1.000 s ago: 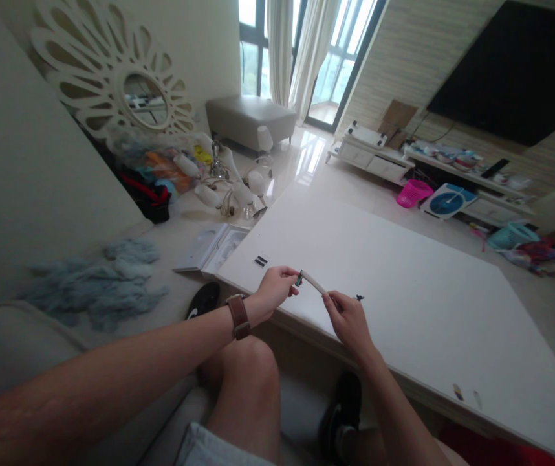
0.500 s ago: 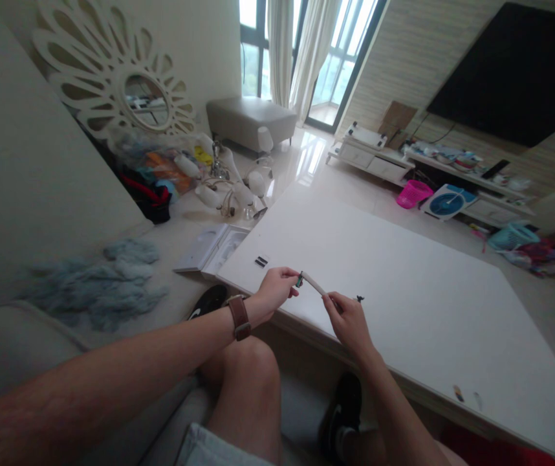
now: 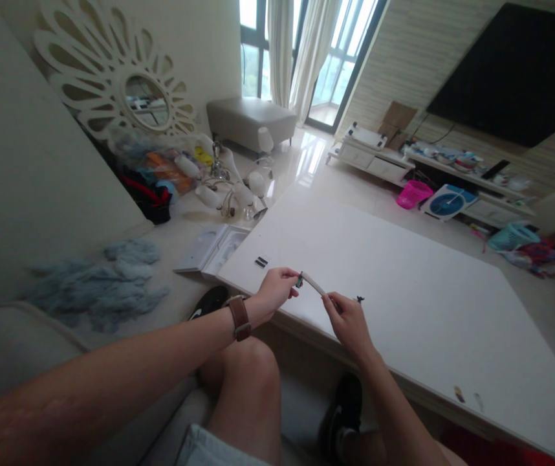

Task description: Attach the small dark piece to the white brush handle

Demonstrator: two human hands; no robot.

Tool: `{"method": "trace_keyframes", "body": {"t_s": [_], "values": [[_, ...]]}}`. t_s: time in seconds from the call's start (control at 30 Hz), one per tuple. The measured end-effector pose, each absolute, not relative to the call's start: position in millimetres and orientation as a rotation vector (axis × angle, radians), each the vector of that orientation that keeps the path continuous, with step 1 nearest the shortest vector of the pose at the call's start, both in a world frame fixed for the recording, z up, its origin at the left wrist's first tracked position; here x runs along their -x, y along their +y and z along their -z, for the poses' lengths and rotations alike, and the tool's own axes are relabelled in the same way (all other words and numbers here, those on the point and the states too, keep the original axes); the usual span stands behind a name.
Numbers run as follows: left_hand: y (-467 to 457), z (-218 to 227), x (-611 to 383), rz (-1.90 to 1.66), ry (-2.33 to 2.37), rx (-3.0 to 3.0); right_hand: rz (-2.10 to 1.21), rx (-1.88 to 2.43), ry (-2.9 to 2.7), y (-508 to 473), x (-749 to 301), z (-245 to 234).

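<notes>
Above the table's near edge, my left hand [image 3: 277,287] pinches a small green piece [image 3: 299,280] with a dark edge between thumb and fingertips. My right hand [image 3: 348,317] is closed around the lower end of a slim, pale, stick-like thing [image 3: 313,283]. Its far end meets the green piece or lies right beside it; which one I cannot tell. What my right fingers cover is hidden. Two short black pieces [image 3: 261,262] lie on the white table [image 3: 403,278] beyond my left hand. A small black item [image 3: 359,299] shows just past my right hand.
Near the table's right front edge lie a small yellow-and-black item [image 3: 458,393] and a clear one [image 3: 478,401]. An open white box [image 3: 209,251] rests by the table's left corner. A chandelier [image 3: 239,194] sits on the floor behind it, and bluish cloth [image 3: 107,285] lies at left.
</notes>
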State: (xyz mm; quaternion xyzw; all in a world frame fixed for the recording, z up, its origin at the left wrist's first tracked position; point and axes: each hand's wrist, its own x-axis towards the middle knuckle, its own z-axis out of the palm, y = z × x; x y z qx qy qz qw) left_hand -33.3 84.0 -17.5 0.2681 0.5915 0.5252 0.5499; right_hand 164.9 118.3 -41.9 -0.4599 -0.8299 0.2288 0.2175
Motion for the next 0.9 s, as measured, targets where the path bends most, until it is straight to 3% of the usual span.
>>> {"method": "trace_keyframes", "body": {"t_s": [0.9], "values": [[84.7, 22.0, 34.1, -1.235, 1.395, -0.645, -0.649, 1.277, -2.305, 118.3, -165.8, 43.8]]}}
